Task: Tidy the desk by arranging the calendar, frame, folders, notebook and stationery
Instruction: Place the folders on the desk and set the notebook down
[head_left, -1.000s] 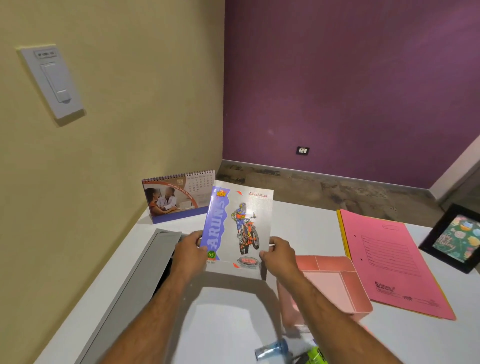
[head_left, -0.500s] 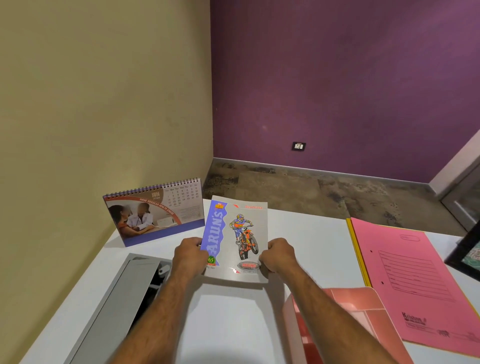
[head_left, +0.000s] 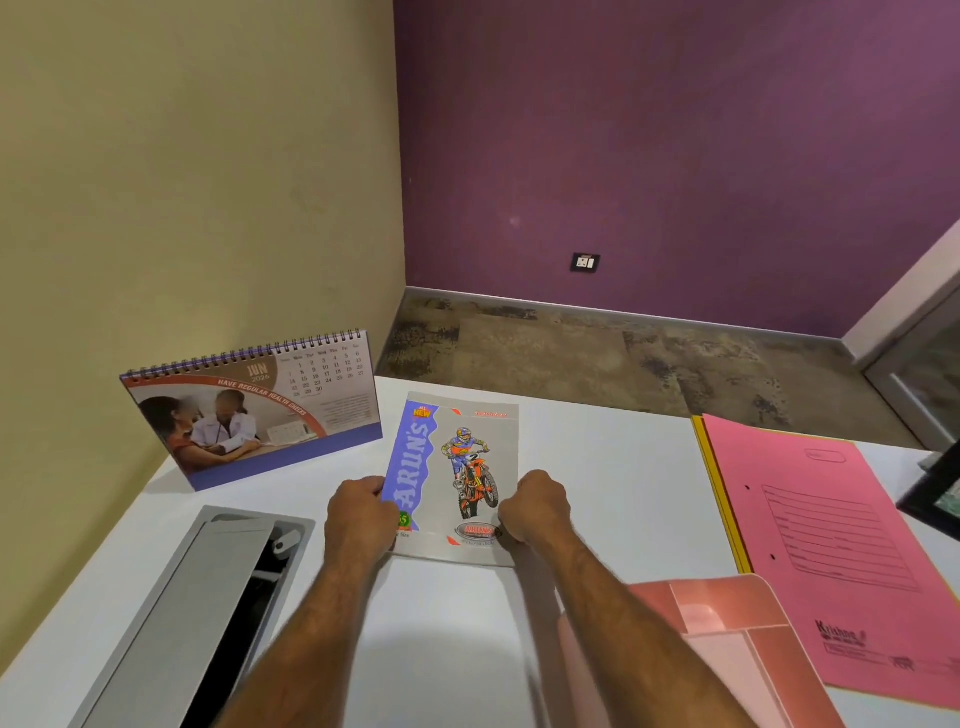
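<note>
A grey notebook (head_left: 467, 431) with a motorbike rider and a blue "ARUN'S" strip lies almost flat on the white desk (head_left: 608, 478). My left hand (head_left: 358, 512) grips its near left edge. Its near right edge is held by my right hand (head_left: 535, 506). To the left of the notebook a spiral desk calendar (head_left: 254, 410) stands by the yellow wall. A pink folder (head_left: 831, 545) on top of a yellow one lies at the right. The black corner of a photo frame (head_left: 935, 499) shows at the right border.
A pink desk organiser tray (head_left: 727, 639) sits near the front, under my right forearm. A grey cable hatch (head_left: 208, 597) with its lid raised is set into the desk at the left. The desk's far edge drops to the floor.
Both hands have lowered the notebook from upright to nearly flat on the desk beside the calendar. The view has shifted, so the photo frame has slid to the right border.
</note>
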